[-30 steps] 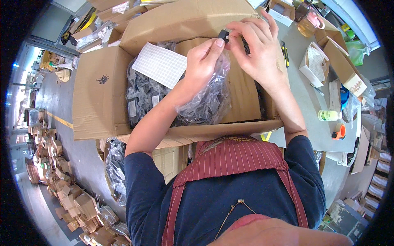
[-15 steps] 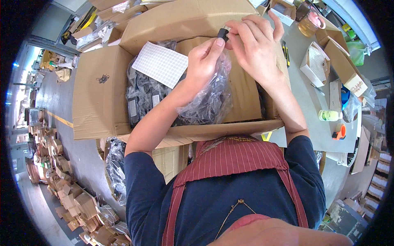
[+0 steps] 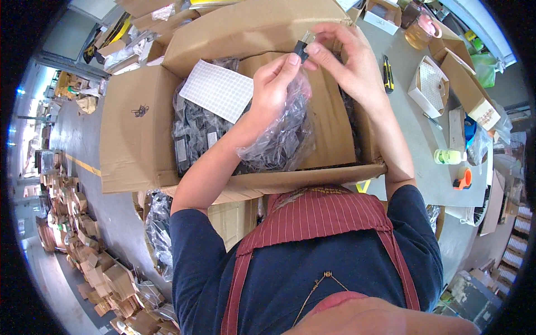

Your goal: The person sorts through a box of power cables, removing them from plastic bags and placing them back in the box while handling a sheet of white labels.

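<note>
Head view: the left hand (image 3: 272, 84) is pinching a small black plug-like piece (image 3: 300, 51) between thumb and forefinger, the fingertips closing on its dark body while its metal end is pointing up and away from the person. That piece is sitting above the far part of a large cardboard box (image 3: 128, 134). The right hand (image 3: 350, 64) is hovering just beside it, thumb and forefinger bending close together near the metal end; whether they are touching the piece or gripping anything, I cannot tell. Inside the box, a white sheet of small round dots (image 3: 216, 89) is lying over dark plastic-wrapped items (image 3: 192, 142), just left of the left hand. A clear plastic bag of dark parts (image 3: 279, 142) is resting near the left wrist, beside a brown cardboard panel (image 3: 332, 131). On the grey table (image 3: 410, 139) to the right, a black-and-yellow cutter (image 3: 388, 73), a small white box (image 3: 428, 86), a green-labelled bottle (image 3: 448, 157) and an orange ring-shaped object (image 3: 463, 178) are lying or standing well apart from the piece.
</note>
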Demonstrator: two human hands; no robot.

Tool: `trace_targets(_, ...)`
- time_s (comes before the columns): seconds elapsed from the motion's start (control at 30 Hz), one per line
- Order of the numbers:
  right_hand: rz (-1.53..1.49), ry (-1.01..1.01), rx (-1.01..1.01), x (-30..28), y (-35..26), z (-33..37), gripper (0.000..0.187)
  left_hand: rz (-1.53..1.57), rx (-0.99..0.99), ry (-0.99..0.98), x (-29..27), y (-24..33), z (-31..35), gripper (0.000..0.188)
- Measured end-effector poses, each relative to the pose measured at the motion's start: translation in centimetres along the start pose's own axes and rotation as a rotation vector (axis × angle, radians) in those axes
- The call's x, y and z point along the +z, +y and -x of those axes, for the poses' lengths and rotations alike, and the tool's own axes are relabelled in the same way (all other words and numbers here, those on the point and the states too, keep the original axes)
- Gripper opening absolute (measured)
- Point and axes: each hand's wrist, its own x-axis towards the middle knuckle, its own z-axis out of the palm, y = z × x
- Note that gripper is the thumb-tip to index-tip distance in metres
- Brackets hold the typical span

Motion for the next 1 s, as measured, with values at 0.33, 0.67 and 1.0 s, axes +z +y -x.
trace_targets(0.33, -0.749, 0.021, 0.371, 2.3, 1.1, 1.1, 0.025, 0.064, -0.013, -0.048, 0.4, 0.2, 0.4, 0.04)
trace_targets(0.67, -0.7, -0.131, 0.496, 3.9, 4.8, 1.6, 0.023, 0.126, -0.01, -0.056, 0.7, 0.1, 0.5, 0.036)
trace_targets(1.0, -0.085, -0.485, 0.378, 5.6, 7.2, 2.1, 0.025, 0.136, -0.094, -0.009, 0.4, 0.7, 0.2, 0.038)
